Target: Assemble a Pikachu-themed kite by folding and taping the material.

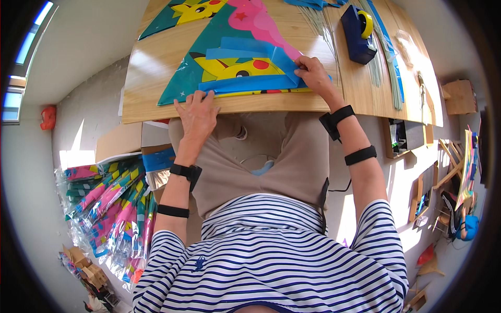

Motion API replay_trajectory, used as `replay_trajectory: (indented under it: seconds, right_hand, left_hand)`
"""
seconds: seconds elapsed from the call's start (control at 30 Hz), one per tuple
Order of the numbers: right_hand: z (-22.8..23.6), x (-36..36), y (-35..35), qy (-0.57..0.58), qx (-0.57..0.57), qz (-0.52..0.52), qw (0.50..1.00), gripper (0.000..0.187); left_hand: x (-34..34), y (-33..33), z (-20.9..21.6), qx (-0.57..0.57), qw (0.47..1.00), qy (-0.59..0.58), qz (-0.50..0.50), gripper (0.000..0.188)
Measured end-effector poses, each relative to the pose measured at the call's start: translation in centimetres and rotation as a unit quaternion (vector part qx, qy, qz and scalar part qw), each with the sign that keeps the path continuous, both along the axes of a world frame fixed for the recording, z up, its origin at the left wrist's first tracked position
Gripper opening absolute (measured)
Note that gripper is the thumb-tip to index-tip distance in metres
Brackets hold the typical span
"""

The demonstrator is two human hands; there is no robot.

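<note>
A triangular kite sheet (182, 78) in green and pink, with a yellow cartoon face, lies on the wooden table in front of me. A blue plastic strip (245, 83) is laid over it, folded back at the right into a second layer. At the strip's right bend, my right hand (316, 77) pinches the blue strip with thumb and forefinger. My left hand (198, 119) rests at the table's near edge, fingers apart, their tips touching the sheet's border by the strip's left end. What lies beneath those fingertips is hidden.
A dark blue tape dispenser (358, 39) with a yellow roll stands at the right, near bundles of thin pale rods (394, 78). Another printed sheet (162, 21) lies at the far left. On the floor left are an open carton (119, 142) and several plastic-wrapped kites (109, 208).
</note>
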State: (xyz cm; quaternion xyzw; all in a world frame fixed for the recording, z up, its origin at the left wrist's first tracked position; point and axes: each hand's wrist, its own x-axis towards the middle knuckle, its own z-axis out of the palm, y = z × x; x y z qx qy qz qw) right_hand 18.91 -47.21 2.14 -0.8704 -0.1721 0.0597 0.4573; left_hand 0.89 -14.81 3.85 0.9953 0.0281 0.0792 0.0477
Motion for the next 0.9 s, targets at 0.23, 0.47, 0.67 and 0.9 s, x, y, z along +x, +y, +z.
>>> replay_trajectory:
  seconds: [0.23,0.47,0.67,0.9]
  right_hand:
    - [1.9,1.2,-1.3,0.22,0.241,-0.004,0.945,0.013]
    - [0.5,1.8,-2.3,0.346,0.461,-0.014,0.817,0.016]
    - [1.5,1.1,-0.7,0.419,0.531,-0.074,0.733,0.033]
    - [1.7,-0.3,2.7,0.105,0.125,-0.179,0.97,0.114]
  left_hand:
    - [-0.1,0.0,0.1,0.002,1.0,0.005,0.002,0.047]
    - [0.1,-0.1,0.1,0.003,1.0,0.006,0.004,0.047]
    - [0.0,-0.1,0.2,-0.006,1.0,0.009,0.005,0.047]
    - [-0.1,0.1,-0.1,-0.012,1.0,0.007,0.003,0.046]
